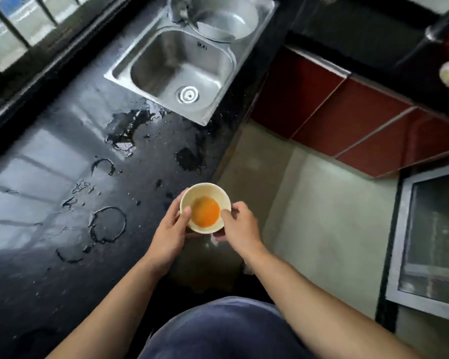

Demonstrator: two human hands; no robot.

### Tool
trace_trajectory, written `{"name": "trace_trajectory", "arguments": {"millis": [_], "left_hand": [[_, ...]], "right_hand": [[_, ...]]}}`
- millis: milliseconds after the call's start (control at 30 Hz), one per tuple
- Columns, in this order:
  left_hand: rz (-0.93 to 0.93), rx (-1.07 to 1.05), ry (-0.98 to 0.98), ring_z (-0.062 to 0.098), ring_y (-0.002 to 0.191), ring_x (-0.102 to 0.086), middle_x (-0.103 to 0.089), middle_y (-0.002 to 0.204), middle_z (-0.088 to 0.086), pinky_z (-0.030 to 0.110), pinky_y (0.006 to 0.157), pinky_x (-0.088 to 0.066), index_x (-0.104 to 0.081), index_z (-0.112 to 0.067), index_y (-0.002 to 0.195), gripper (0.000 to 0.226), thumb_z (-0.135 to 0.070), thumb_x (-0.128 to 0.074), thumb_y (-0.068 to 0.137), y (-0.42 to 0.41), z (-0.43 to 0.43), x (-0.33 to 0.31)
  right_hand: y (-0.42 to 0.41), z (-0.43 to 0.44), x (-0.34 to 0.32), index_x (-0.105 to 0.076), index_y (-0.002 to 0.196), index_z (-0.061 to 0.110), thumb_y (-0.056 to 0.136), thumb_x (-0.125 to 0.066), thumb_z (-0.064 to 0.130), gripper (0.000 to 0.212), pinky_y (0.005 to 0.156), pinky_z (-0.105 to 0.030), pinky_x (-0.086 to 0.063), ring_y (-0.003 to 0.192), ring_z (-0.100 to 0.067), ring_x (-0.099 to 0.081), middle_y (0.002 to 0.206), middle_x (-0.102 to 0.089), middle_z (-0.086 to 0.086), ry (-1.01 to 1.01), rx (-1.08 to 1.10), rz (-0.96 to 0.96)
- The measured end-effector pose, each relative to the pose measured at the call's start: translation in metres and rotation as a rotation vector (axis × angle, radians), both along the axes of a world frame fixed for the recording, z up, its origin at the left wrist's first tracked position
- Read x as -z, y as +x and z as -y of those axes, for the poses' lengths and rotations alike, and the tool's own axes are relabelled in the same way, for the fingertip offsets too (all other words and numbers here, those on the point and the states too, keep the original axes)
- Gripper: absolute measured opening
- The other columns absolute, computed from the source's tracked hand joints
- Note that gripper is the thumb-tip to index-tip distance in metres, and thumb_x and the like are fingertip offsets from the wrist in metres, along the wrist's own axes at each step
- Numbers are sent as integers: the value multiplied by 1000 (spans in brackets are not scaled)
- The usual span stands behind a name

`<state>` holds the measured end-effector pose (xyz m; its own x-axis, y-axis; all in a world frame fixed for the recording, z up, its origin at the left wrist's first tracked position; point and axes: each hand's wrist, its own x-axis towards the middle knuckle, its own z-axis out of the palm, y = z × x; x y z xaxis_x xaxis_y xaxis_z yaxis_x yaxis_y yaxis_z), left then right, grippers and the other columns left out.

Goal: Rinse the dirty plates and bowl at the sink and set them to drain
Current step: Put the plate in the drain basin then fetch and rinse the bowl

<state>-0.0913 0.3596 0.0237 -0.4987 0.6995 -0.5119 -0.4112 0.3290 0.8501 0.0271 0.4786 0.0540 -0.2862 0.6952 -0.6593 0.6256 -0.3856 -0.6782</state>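
A small cream bowl (210,194) with orange residue on its bottom is held between both hands at the front edge of the black counter. My left hand (169,235) grips its left rim, thumb inside. Gripping the right rim is my right hand (240,229), thumb over the edge. The steel sink (151,66) lies further ahead, its near basin bare with a round drain (188,94). A round metal basin (227,19) rests in the far section beside the tap (176,9).
The black counter (49,177) is wet, with puddles and ring marks left of the bowl. Red cabinet doors (322,104) and a tiled floor (309,203) lie to the right. A glass-fronted appliance (430,242) stands at the far right.
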Motion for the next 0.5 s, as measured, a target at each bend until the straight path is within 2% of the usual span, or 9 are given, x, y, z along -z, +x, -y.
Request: {"name": "trace_trajectory", "arguments": {"millis": [67, 100, 233, 367, 500], "left_hand": [[-28, 65, -24, 14, 127, -65, -63, 141, -15, 40, 89, -64, -53, -55, 142, 50, -62, -59, 93, 15, -35, 1], [-33, 89, -28, 13, 128, -63, -62, 142, -17, 42, 91, -63, -51, -58, 142, 53, -67, -58, 90, 23, -52, 3], [-71, 104, -62, 18, 138, -55, -56, 149, -20, 56, 105, -55, -47, -63, 143, 62, -82, -55, 84, 56, -124, 13], [-86, 17, -59, 31, 137, -57, -60, 147, -6, 67, 112, -43, -51, -54, 142, 56, -77, -50, 90, 84, -192, 6], [-134, -44, -82, 28, 136, -57, -58, 148, 0, 64, 111, -46, -48, -45, 145, 52, -68, -41, 99, 80, -249, -16]], "right_hand": [[25, -27, 1, -57, 109, 11, 101, -58, 23, 14, 50, -23, -60, 85, -24, -74, 115, -65, -11, 19, 30, -6], [37, -43, 1, -58, 109, 11, 101, -58, 23, 15, 47, -20, -57, 82, -27, -76, 113, -66, -12, 27, 48, -6], [74, -108, 4, -57, 105, 14, 101, -57, 27, 13, 52, -28, -62, 70, -25, -77, 102, -70, -10, 88, 29, 21], [90, -175, 0, -54, 95, 18, 99, -56, 33, 16, 63, -47, -64, 61, -23, -75, 86, -70, -8, 141, -80, 24], [75, -236, -7, -52, 97, 15, 99, -56, 32, 17, 67, -48, -63, 73, -28, -75, 93, -69, -12, 137, -149, -8]]}}
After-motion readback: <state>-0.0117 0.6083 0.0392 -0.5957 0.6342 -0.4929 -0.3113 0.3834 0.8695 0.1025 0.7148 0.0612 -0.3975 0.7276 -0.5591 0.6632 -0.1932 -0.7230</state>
